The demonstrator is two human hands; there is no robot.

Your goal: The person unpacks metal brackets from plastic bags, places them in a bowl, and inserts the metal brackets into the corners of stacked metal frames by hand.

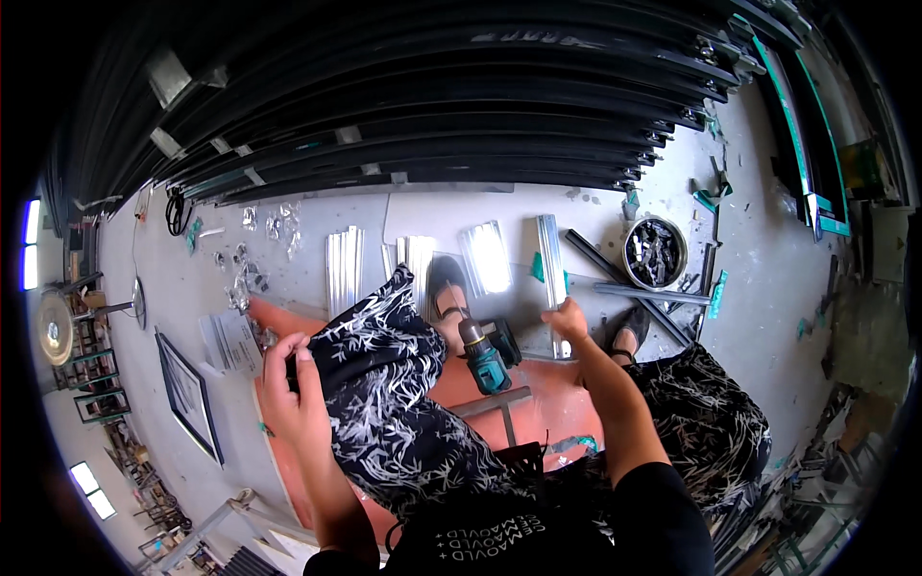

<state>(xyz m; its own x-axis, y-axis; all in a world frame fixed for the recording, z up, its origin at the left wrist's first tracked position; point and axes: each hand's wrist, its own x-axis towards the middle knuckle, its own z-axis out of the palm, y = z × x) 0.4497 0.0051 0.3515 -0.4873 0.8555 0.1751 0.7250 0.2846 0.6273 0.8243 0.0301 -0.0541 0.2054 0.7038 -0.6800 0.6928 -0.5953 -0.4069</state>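
My right hand (569, 322) is wrapped round the near end of a silvery aluminium profile (549, 252), which points away from me over the pale floor. Beside my patterned trouser leg (384, 384), my left hand (291, 389) is closed, thumb against curled fingers; whatever may be in it is too small or hidden. Between my legs a teal and black cordless drill (488, 372) lies on an orange-red surface (562, 394). Stacks of similar bright profiles stand out beyond my foot: a left stack (344, 274), a middle one (415, 257) and a right one (487, 257).
A round metal bowl (629, 257) of small dark parts is at right, by crossing dark bars (597, 257). Long black frames (403, 144) are stacked along the far side. Plastic scraps (280, 228) litter the floor at left, near a dark rectangular frame (189, 396).
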